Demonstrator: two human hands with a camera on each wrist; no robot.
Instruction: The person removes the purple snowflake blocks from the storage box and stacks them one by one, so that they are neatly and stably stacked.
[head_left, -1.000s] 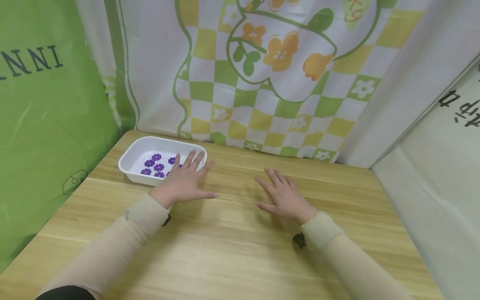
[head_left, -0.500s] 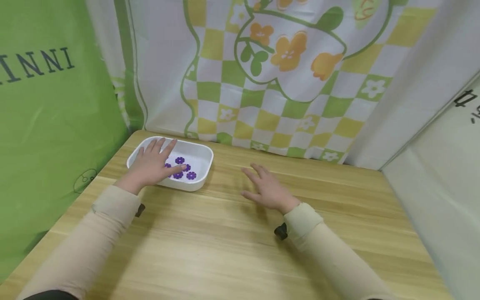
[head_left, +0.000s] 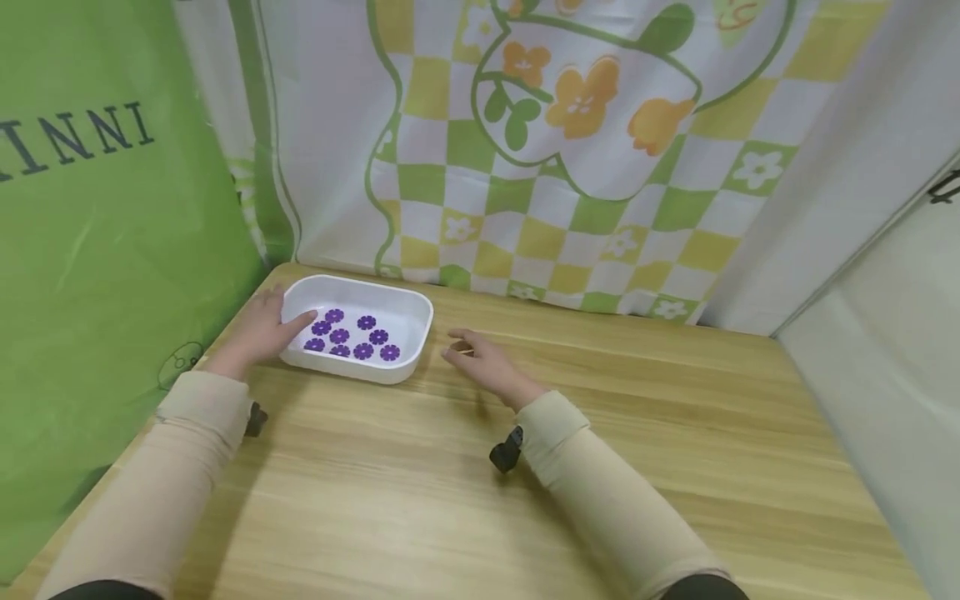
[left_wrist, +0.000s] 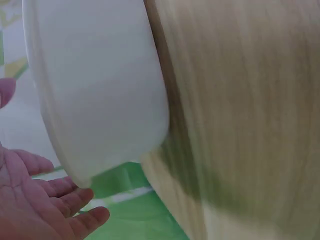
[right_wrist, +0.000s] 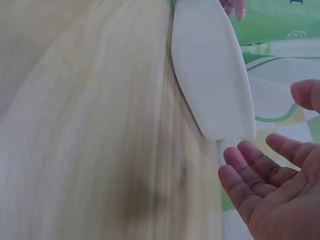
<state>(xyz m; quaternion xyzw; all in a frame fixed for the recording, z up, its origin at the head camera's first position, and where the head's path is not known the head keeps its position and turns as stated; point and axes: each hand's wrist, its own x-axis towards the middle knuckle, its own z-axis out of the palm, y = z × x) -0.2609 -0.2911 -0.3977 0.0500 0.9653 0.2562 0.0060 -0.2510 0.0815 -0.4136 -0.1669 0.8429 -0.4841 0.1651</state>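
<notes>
White box (head_left: pixel 347 367) is set on the desk (head_left: pixel 390 475), with a patterned curtain (head_left: pixel 532 221) hung just behind it and a green cloth (head_left: pixel 97 258) beyond its left end. Purple flower pieces (head_left: pixel 339 336) are scattered loosely on the box floor, none seen outside; they are presumably kept together by the raised walls.

The left hand (head_left: pixel 258 335) is placed at the left end of the box: thumb laid over the rim, fingers reached along the outside. In the left wrist view, fingers are seen extended and loosely bent by the rim corner; no firm grip is shown, and contact cannot be told for sure. The right hand (head_left: pixel 486 364) is held just beside the right end of the box, apart from it, fingers slightly bent, palm side turned toward the box, nothing held.

Opposite ends seem chosen so the box can be steadied evenly from both sides, without the pieces being disturbed. Both forearms, in beige sleeves, are stretched forward from the near side of the box, the right one angled inward to its end, the left one run up toward its left corner.
</notes>
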